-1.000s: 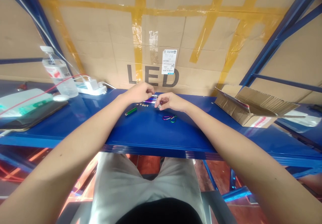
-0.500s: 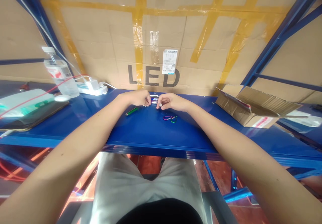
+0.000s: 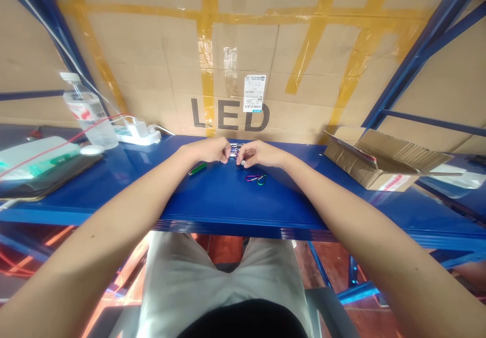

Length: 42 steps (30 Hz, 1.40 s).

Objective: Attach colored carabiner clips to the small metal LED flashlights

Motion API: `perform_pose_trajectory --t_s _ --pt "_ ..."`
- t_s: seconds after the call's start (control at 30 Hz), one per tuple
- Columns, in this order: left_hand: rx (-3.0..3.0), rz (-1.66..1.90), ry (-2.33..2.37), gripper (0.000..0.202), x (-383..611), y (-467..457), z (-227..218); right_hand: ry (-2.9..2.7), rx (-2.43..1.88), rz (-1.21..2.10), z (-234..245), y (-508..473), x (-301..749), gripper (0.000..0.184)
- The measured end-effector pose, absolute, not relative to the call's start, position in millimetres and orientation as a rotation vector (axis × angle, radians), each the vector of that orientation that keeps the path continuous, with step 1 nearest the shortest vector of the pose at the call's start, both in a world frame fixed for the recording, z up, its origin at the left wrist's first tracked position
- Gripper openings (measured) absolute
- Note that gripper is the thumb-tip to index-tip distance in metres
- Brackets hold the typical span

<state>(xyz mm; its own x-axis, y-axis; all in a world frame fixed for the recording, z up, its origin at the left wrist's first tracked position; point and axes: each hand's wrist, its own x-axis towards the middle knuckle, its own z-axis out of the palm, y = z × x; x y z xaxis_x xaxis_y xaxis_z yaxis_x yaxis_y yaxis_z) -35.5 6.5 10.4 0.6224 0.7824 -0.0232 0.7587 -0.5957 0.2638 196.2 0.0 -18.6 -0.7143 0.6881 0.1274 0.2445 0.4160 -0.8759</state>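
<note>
My left hand [image 3: 215, 150] is closed in a pinch over the blue tabletop [image 3: 228, 201]; what its fingers hold, if anything, is too small to make out. Close beside it, my right hand [image 3: 255, 153] has thumb and fingers curled around a small, round, whitish piece [image 3: 243, 162]. Between and behind the hands lie several shiny, slim metallic pieces [image 3: 236, 149], partly hidden by the fingers. A green stick-like piece [image 3: 198, 169] rests below my left hand. In front of my right hand are a purple carabiner [image 3: 251, 178] and a green carabiner [image 3: 261, 180], touching or nearly so.
An open cardboard box [image 3: 379, 163] stands at the right. On the left are a plastic bottle [image 3: 91, 115], a white power strip [image 3: 138, 134] with cables, and a plastic-wrapped package [image 3: 38, 158] on a dark flat board. A large taped cardboard sheet [image 3: 159, 74] walls off the back.
My left hand has shifted slightly right, and the small silvery bits under its fingertips show less. My right hand stays almost in place with the whitish piece. The view has moved slightly.
</note>
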Motion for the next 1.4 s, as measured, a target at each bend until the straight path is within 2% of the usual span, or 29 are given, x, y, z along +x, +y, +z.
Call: perform_pose_trajectory --t_s 0.33,0.57,0.7,0.87,1.07,1.4 --pt "2.617 0.208 1.111 0.013 -32 9 5 -2.177 -0.921 1.197 -13 4 208 0.02" --pt "2.646 0.185 1.114 0.028 -33 9 6 -2.179 -0.919 1.195 -13 3 207 0.02" --pt "2.664 0.122 1.163 0.022 -34 10 3 -2.18 -0.92 1.186 -11 1 207 0.019" --pt "2.702 0.326 1.131 0.016 -27 -2 7 -2.152 -0.954 1.172 -12 4 209 0.02" --pt "3.004 0.718 0.825 0.015 -3 -21 6 -2.066 -0.975 1.184 -16 13 218 0.027" --pt "3.198 0.738 0.627 0.023 3 -13 -11 -2.056 -0.917 1.245 -18 14 218 0.029"
